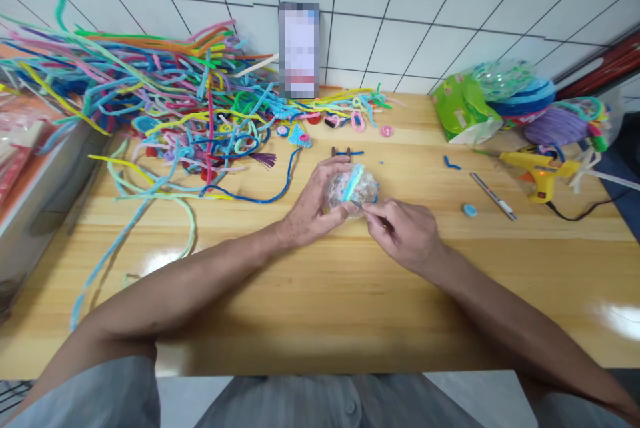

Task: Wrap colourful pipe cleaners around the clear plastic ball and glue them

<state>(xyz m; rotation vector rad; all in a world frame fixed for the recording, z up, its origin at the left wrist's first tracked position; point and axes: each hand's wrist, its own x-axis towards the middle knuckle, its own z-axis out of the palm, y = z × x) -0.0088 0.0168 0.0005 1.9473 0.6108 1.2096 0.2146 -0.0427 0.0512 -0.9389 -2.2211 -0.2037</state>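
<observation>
My left hand (320, 205) curls around a clear, rounded plastic piece (369, 188) and steadies it above the table. A pale blue-green fuzzy strip (354, 181) runs across the piece. At its right lower edge, my right hand (403, 231) is closed in a pinch, thumb against forefinger. Something thin and dark shows at those fingertips, too small to name. Just beyond the left hand lie a short dark blue pipe cleaner (356, 153) and a small brown piece (335, 153).
Tangled pipe cleaners (165, 88) heap up at the left back. A phone (299, 51) leans on the tiled wall. On the right are a yellow glue gun (543, 171) with a cord, a utility knife (493, 196), a blue cap (469, 210) and a green packet (463, 108).
</observation>
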